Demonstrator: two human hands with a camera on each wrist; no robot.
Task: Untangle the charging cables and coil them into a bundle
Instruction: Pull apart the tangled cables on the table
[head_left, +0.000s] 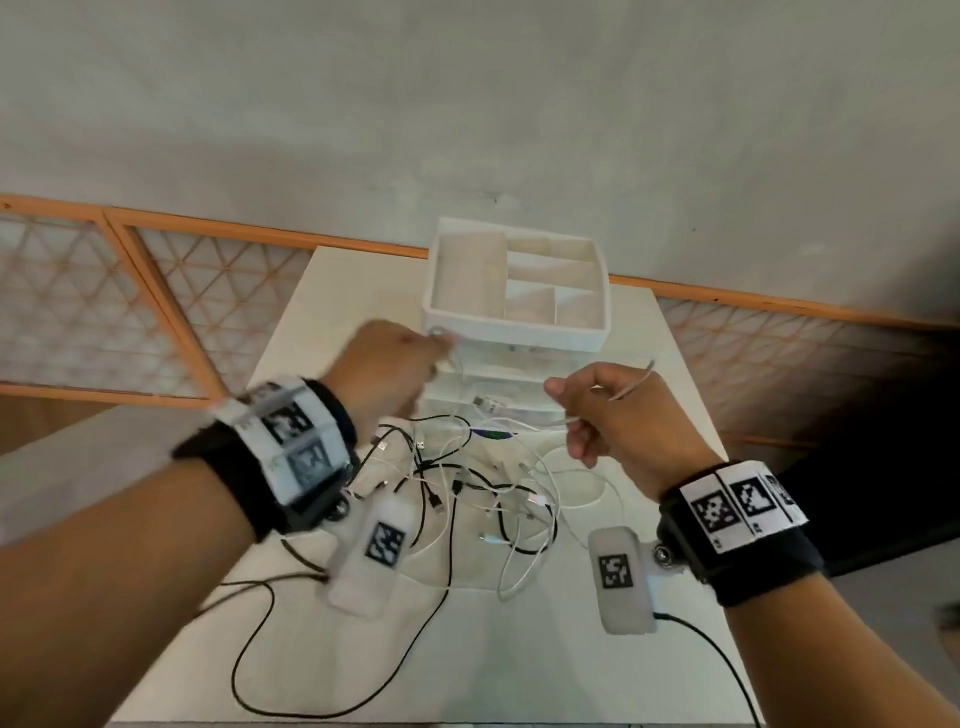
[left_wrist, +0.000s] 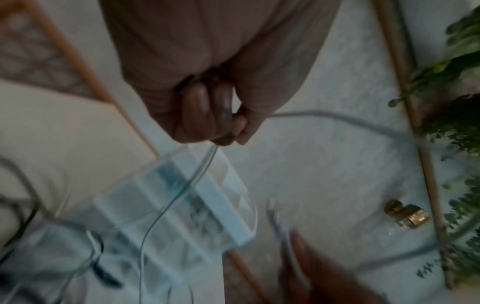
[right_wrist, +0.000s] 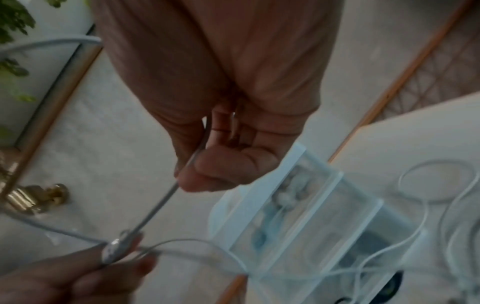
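A tangle of black and white charging cables (head_left: 467, 488) lies on the white table (head_left: 332, 291). Both hands are raised above it and hold one white cable (head_left: 550, 423) between them. My left hand (head_left: 436, 353) grips the cable in curled fingers (left_wrist: 215, 121); in the right wrist view this hand (right_wrist: 78, 275) holds a connector (right_wrist: 114, 248). My right hand (head_left: 566, 410) pinches the cable (right_wrist: 161, 203) between thumb and fingers (right_wrist: 207, 174), and a short end (head_left: 634, 379) sticks up past its knuckles. The rest of the cable (left_wrist: 179, 197) drops toward the pile.
A white organiser with open top compartments and clear drawers (head_left: 514, 291) stands just behind the hands, also visible as the organiser (left_wrist: 215, 201) (right_wrist: 298, 205). Orange lattice panels (head_left: 130, 312) flank the table. A brass tap (left_wrist: 405, 216) and green plants (left_wrist: 462, 61) are on the wall side.
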